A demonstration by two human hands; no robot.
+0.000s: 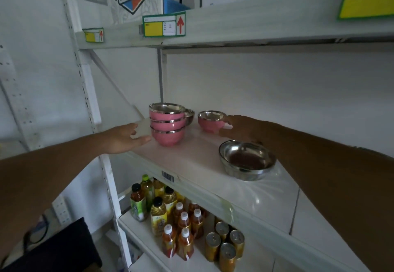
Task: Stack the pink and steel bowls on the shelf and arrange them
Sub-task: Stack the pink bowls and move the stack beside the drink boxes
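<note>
Now right hand (238,127) against pink bowl (210,122)

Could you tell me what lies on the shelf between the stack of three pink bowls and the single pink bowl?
In the head view, only a small steel bowl shows there, half hidden behind the stack of three pink bowls; the shelf before the single pink bowl is bare.

A stack of three bowls (167,123) stands at the left rear of the shelf (198,156), with a single bowl (211,121) to its right. A wider bowl (247,159) sits nearer the front edge, right of both. Bottles (168,214) and cans (226,244) occupy the shelf below.
</note>
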